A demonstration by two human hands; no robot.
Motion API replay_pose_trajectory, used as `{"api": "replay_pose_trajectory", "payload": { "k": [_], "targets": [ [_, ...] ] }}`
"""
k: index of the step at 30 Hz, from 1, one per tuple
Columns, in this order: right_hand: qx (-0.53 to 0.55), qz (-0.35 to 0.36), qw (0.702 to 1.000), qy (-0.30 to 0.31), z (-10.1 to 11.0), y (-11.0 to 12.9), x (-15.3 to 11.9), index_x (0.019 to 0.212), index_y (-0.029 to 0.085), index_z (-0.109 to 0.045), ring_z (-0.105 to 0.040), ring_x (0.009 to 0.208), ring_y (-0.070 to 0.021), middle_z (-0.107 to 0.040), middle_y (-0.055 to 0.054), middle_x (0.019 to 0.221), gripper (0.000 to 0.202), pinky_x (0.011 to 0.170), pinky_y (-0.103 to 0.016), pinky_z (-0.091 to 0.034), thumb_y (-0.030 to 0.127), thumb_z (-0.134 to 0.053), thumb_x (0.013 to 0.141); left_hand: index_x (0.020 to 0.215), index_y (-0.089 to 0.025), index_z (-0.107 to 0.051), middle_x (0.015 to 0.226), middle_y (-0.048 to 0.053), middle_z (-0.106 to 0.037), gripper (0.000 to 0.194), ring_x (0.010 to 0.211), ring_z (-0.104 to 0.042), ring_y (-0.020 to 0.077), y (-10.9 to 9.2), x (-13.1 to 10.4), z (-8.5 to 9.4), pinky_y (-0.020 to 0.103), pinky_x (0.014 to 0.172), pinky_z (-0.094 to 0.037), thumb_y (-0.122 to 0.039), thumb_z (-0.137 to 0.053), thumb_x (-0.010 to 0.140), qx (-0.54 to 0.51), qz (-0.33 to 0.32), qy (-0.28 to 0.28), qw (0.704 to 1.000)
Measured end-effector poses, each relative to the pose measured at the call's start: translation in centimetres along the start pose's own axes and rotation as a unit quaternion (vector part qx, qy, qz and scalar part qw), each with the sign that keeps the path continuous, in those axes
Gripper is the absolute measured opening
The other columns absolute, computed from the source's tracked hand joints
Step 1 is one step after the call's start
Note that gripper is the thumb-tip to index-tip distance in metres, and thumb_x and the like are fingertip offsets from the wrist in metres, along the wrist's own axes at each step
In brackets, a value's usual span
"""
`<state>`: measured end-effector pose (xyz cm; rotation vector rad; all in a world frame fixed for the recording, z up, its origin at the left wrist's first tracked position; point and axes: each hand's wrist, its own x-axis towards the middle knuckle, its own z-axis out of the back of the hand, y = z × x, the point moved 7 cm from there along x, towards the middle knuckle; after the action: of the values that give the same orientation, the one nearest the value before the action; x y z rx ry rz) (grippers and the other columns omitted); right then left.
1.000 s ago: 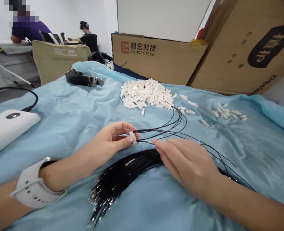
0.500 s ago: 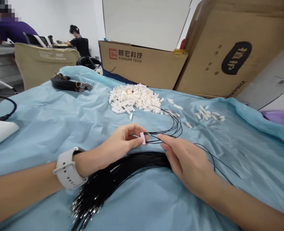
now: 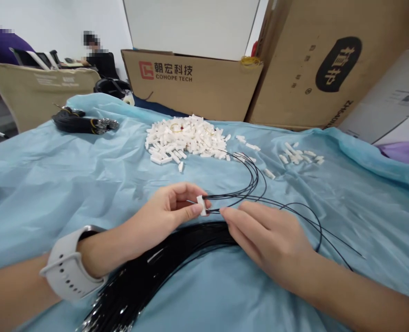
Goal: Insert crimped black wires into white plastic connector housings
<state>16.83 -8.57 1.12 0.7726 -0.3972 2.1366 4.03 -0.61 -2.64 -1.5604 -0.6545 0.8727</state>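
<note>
My left hand [image 3: 177,203] pinches a small white plastic connector housing [image 3: 201,205] between thumb and fingers, held upright on end. Several thin black wires [image 3: 256,177] run out of the housing's right side and curve away to the right. Close to the housing, my right hand [image 3: 267,235] is closed, with thumb and forefinger pinching a black wire [image 3: 214,211] at its lower end. Whether that wire's tip is inside the housing I cannot tell. Beneath both hands lies a thick bundle of black wires [image 3: 163,258] with shiny metal ends at the lower left.
A big heap of white housings [image 3: 187,138] lies beyond my hands, a smaller group [image 3: 299,154] to its right. Another tied wire bundle [image 3: 76,122] rests at the back left. Cardboard boxes [image 3: 197,92] stand behind the blue cloth [image 3: 121,170]. Two people sit in the background.
My right hand's fingertips have come lower beside the housing, now pinching a wire near its bottom end. My left hand still holds the housing. The view has shifted slightly right.
</note>
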Motion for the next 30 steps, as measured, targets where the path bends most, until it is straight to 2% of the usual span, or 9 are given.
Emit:
{"api": "replay_pose_trajectory", "payload": {
  "k": [3, 8, 12, 14, 18, 23, 26, 30],
  "targets": [
    [0.000, 0.002, 1.000, -0.015, 0.14, 0.14, -0.01, 0.086, 0.013, -0.066, -0.046, 0.052, -0.0104, -0.050, 0.000, 0.063, 0.021, 0.049, -0.024, -0.035, 0.008, -0.046, 0.093, 0.090, -0.017, -0.062, 0.085, -0.002, -0.068, 0.010, 0.081, -0.063, 0.0108, -0.03, 0.01, -0.19, 0.022, 0.078, -0.046, -0.020, -0.069, 0.083, 0.010, -0.011, 0.013, 1.000],
    [0.016, 0.006, 1.000, -0.017, -0.06, 0.07, 0.01, 0.092, 0.014, -0.061, -0.047, 0.053, -0.0102, -0.050, 0.001, 0.065, 0.017, 0.050, -0.022, -0.036, 0.006, -0.046, 0.092, 0.089, -0.016, -0.061, 0.085, 0.000, -0.068, 0.006, 0.082, -0.062, 0.0122, -0.22, -0.19, -0.26, 0.025, 0.081, -0.046, -0.016, -0.065, 0.084, 0.014, -0.007, -0.002, 1.000],
    [0.001, -0.041, 0.999, -0.026, 0.07, -0.66, 0.09, 0.087, 0.016, -0.054, -0.047, 0.054, -0.0104, -0.050, 0.001, 0.067, 0.013, 0.050, -0.022, -0.036, 0.012, -0.045, 0.095, 0.089, -0.016, -0.061, 0.081, -0.001, -0.068, 0.007, 0.079, -0.062, 0.0105, -0.22, -0.39, -0.12, 0.023, 0.078, -0.046, -0.014, -0.065, 0.084, -0.006, -0.008, -0.009, 1.000],
    [-0.006, -0.054, 0.998, -0.024, 0.09, -0.76, 0.09, 0.086, 0.017, -0.052, -0.047, 0.054, -0.0102, -0.051, 0.002, 0.067, 0.013, 0.050, -0.022, -0.036, 0.013, -0.045, 0.095, 0.090, -0.017, -0.063, 0.081, -0.001, -0.069, 0.007, 0.078, -0.063, 0.0098, -0.02, -0.37, -0.16, 0.022, 0.077, -0.046, -0.016, -0.067, 0.084, -0.020, -0.007, 0.005, 1.000],
    [0.005, -0.045, 0.999, -0.020, 0.17, -0.46, 0.03, 0.086, 0.016, -0.055, -0.045, 0.052, -0.0095, -0.049, 0.002, 0.066, 0.009, 0.048, -0.022, -0.034, 0.013, -0.050, 0.093, 0.093, -0.018, -0.066, 0.084, -0.002, -0.071, 0.014, 0.081, -0.064, 0.0097, 0.45, -0.06, -0.27, 0.020, 0.077, -0.047, -0.023, -0.073, 0.082, -0.041, 0.001, 0.034, 0.999],
    [0.022, -0.040, 0.999, -0.007, 0.27, -0.32, 0.02, 0.082, 0.015, -0.059, -0.039, 0.049, -0.0085, -0.046, 0.002, 0.064, 0.015, 0.046, -0.022, -0.032, 0.014, -0.051, 0.094, 0.092, -0.017, -0.066, 0.080, -0.001, -0.073, 0.010, 0.082, -0.066, 0.0100, 0.56, 0.16, -0.07, 0.019, 0.075, -0.047, -0.017, -0.070, 0.083, -0.040, 0.028, 0.005, 0.999],
    [0.018, -0.044, 0.999, 0.001, 0.30, -0.35, 0.12, 0.083, 0.015, -0.061, -0.041, 0.050, -0.0084, -0.047, 0.002, 0.064, 0.016, 0.047, -0.022, -0.034, 0.013, -0.051, 0.095, 0.091, -0.018, -0.067, 0.079, -0.002, -0.073, 0.008, 0.077, -0.065, 0.0087, 0.31, 0.02, -0.13, 0.018, 0.071, -0.048, -0.016, -0.069, 0.084, -0.024, 0.021, 0.001, 0.999],
    [0.002, -0.045, 0.999, 0.010, 0.23, -0.31, 0.19, 0.084, 0.015, -0.063, -0.048, 0.055, -0.0093, -0.051, 0.001, 0.066, 0.017, 0.051, -0.022, -0.037, 0.012, -0.050, 0.094, 0.092, -0.020, -0.068, 0.086, -0.002, -0.073, 0.009, 0.081, -0.066, 0.0095, 0.42, -0.03, -0.20, 0.017, 0.075, -0.049, -0.022, -0.071, 0.084, -0.012, 0.014, 0.012, 1.000]
  ]
}}
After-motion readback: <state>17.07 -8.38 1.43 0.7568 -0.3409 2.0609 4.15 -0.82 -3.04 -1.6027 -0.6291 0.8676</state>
